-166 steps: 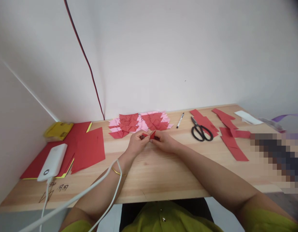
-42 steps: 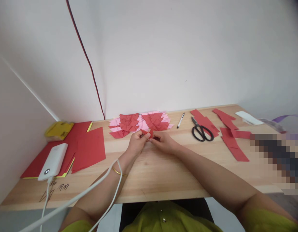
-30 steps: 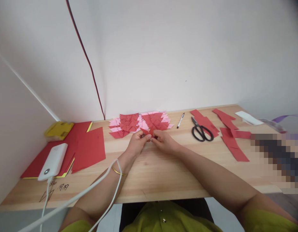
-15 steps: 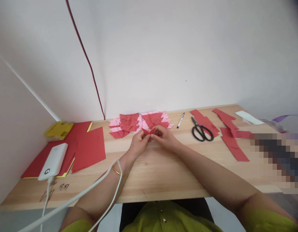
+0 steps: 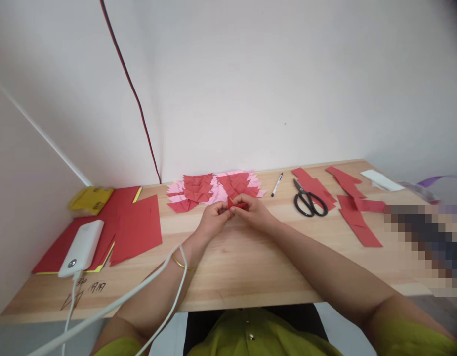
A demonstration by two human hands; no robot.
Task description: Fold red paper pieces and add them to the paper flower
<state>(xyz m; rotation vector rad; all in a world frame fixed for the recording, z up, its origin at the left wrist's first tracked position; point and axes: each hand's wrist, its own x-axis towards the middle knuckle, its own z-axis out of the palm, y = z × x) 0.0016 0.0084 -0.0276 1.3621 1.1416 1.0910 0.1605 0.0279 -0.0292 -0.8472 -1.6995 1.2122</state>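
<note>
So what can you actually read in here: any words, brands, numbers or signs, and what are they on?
Possibly "310", handwriting on the wooden table; the middle digit is unsure.
Second scrawl beside it: not clear enough to read.
Yellow packet: dark print, too blurred.
White power bank: round display, unreadable.
Pen: dark print, too small.
I can make out no brand name.
</note>
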